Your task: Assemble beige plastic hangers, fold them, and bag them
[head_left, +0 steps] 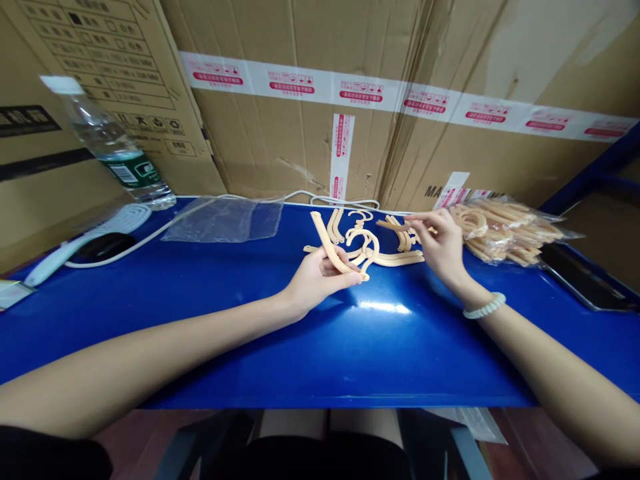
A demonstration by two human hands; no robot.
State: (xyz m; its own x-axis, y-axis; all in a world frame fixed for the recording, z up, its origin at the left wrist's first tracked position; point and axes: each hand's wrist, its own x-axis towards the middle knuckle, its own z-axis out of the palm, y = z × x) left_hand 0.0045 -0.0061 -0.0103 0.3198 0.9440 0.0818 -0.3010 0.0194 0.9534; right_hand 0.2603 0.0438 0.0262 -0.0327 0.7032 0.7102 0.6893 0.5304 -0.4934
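My left hand (320, 275) is closed around a partly assembled plastic hanger (324, 241), beige, one curved arm slanting up to the left. A hook (373, 241) stands at its lower right end, by my thumb. My right hand (443, 243) pinches one end of a beige hanger arm (391, 226), held level above the table. Behind my left hand a beige hanger (400, 259) lies flat. Farther back are loose hanger arms (336, 225), small hooks (361, 215) and more curved arms (403, 238), partly hidden by my right hand.
Clear bags of beige hanger parts (510, 230) lie at the right of the blue table (320, 353), beside a dark phone-like device (585, 277). A water bottle (125, 160), flat clear bag (225, 220) and white cable (145, 241) are left. Cardboard (280, 147) stands behind.
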